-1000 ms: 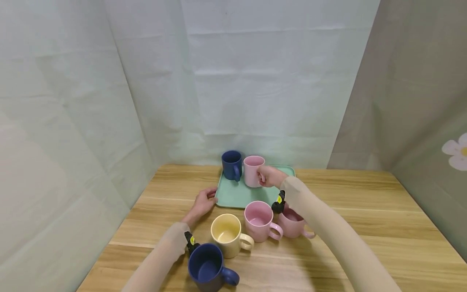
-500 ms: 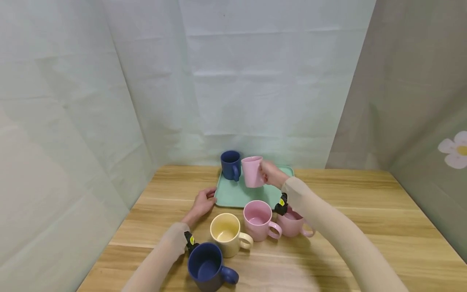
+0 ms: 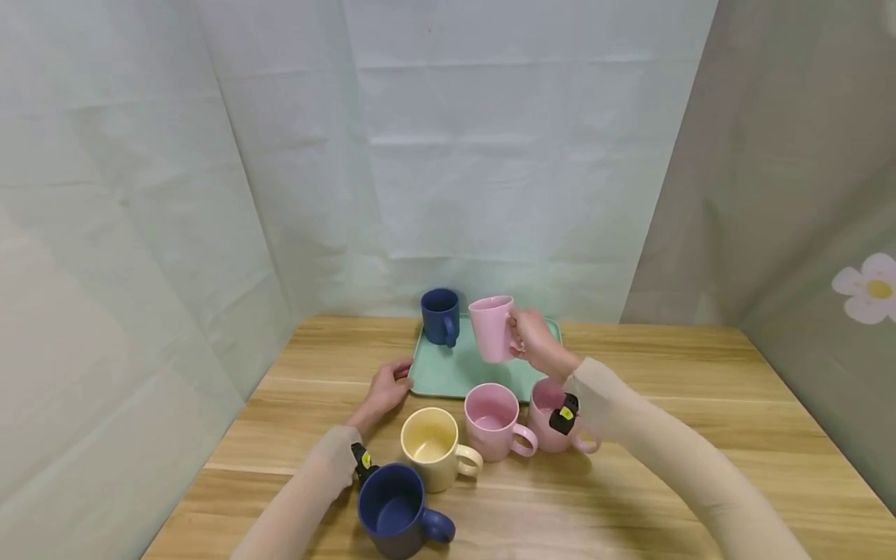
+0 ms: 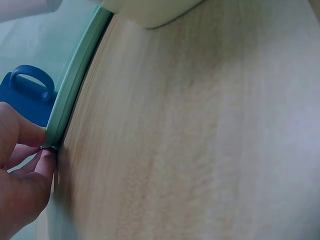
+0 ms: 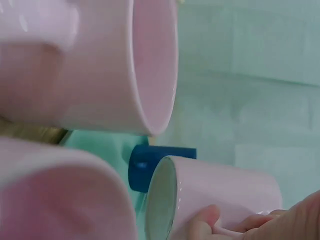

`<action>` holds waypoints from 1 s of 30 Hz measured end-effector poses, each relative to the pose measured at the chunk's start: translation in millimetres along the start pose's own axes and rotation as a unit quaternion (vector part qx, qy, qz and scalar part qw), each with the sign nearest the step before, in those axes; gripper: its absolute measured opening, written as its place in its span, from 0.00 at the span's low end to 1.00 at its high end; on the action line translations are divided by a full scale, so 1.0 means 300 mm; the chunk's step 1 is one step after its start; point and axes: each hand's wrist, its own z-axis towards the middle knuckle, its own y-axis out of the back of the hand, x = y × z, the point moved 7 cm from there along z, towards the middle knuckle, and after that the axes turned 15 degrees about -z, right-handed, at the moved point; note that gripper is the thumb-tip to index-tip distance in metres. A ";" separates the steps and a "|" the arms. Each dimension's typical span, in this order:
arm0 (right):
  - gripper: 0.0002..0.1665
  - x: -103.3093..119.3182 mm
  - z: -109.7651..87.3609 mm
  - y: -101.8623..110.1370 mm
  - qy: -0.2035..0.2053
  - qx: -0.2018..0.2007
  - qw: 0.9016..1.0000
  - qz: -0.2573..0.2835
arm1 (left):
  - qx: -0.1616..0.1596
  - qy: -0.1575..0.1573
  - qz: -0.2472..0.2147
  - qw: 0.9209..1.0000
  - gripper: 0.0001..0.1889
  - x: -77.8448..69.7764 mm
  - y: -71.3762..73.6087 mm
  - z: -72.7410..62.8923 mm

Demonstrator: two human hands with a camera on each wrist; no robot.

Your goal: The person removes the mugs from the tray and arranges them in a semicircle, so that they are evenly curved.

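Note:
In the head view my right hand (image 3: 539, 342) grips the handle of a pink mug (image 3: 491, 330), which hangs slightly tilted above the mint-green tray (image 3: 441, 377). The right wrist view shows my fingers and thumb curled at this held mug (image 5: 227, 192). My left hand (image 3: 388, 386) is at the tray's front left corner. In the left wrist view its thumb and fingers pinch the tray's rim (image 4: 70, 95). A dark blue mug (image 3: 439, 317) stands upright at the tray's back left.
In front of the tray stand two pink mugs (image 3: 491, 424) (image 3: 546, 420), a yellow mug (image 3: 430, 451) and another dark blue mug (image 3: 392, 513) by my left wrist. All are on the wooden table (image 3: 665, 412). Pale curtains (image 3: 490, 155) hang behind.
My right hand has raised the pink mug from the tray, tilted it and moved it slightly right, away from the blue mug. My left hand has stayed at the tray corner.

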 end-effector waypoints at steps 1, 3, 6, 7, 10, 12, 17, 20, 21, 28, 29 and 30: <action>0.22 0.002 -0.011 0.003 0.006 -0.001 1.000 -0.001 | -0.001 0.001 0.000 1.000 0.24 0.001 0.000 0.000; 0.23 0.008 -0.031 0.011 0.019 -0.007 1.000 -0.001 | 0.000 -0.003 -0.001 1.000 0.24 0.000 -0.001 0.000; 0.24 0.022 -0.064 0.021 0.045 -0.017 0.999 -0.008 | -0.001 -0.003 -0.010 1.000 0.24 0.002 -0.004 0.001; 0.24 0.026 -0.075 0.023 0.055 -0.019 0.998 -0.011 | -0.001 -0.003 -0.010 1.000 0.24 0.002 -0.004 0.001; 0.25 0.034 -0.109 0.024 0.080 -0.022 0.996 0.009 | -0.002 -0.006 -0.009 1.000 0.24 0.003 -0.004 0.003; 0.26 0.035 -0.132 0.024 0.098 -0.024 0.995 0.027 | -0.004 -0.004 -0.011 1.000 0.24 0.004 -0.003 0.003; 0.27 0.031 -0.190 0.024 0.141 -0.033 0.989 0.037 | 0.000 -0.012 -0.012 1.000 0.24 0.005 -0.003 -0.002; 0.27 0.026 -0.219 0.018 0.154 -0.024 0.987 0.041 | -0.001 -0.011 -0.012 1.000 0.24 0.007 -0.001 -0.002; 0.27 0.025 -0.227 0.015 0.157 -0.020 0.986 0.044 | -0.001 -0.014 -0.009 1.000 0.24 0.007 -0.001 -0.001; 0.26 0.009 -0.275 0.008 0.171 -0.014 0.983 0.067 | -0.002 -0.014 -0.001 1.000 0.24 0.004 -0.002 0.004; 0.26 0.005 -0.282 0.009 0.175 -0.015 0.982 0.071 | -0.002 -0.013 -0.002 1.000 0.24 0.005 -0.002 0.003; 0.26 -0.001 -0.287 0.012 0.176 -0.017 0.981 0.075 | -0.002 -0.011 -0.002 1.000 0.24 0.008 -0.003 0.002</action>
